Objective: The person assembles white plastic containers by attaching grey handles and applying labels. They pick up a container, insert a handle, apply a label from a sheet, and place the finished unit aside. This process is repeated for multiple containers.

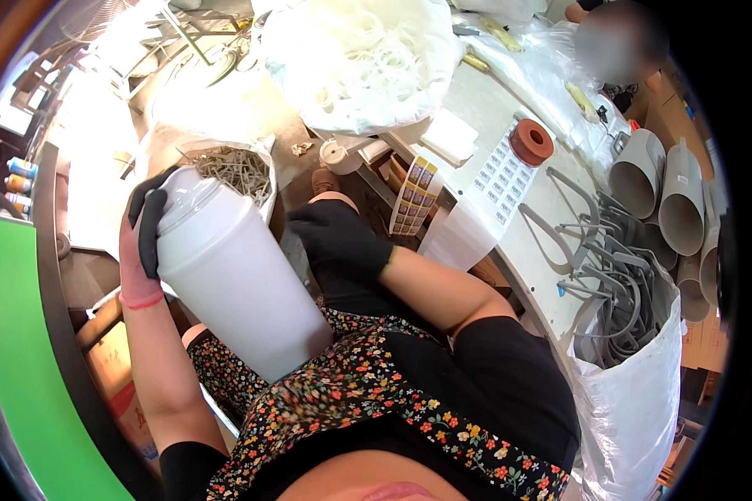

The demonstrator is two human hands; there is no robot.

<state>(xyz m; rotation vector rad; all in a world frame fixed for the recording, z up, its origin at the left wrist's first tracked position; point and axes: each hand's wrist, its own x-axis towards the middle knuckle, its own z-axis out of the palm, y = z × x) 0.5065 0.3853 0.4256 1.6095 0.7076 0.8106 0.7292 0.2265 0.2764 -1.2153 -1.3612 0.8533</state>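
A white plastic bin [234, 271] with a pale domed lid [194, 199] lies tilted across my lap, its lid end up and to the left. My left hand [142, 242], in a black and pink glove, grips the lid end from the left side, fingers wrapped over the rim. My right hand [342, 238], in a black glove, hovers just right of the bin, apart from it. Motion blur and the dark glove hide its fingers. A floral apron [334, 376] covers my lap beneath the bin.
Right of me, the worktable [551, 292] bears a label sheet [503, 179], a brown tape roll [531, 142] and grey handles [614, 275] spilling from a sack. A yellow label sheet [413, 196] hangs at its edge. Ahead are a bag of white rings [359, 58] and a sack of grey strips [230, 169].
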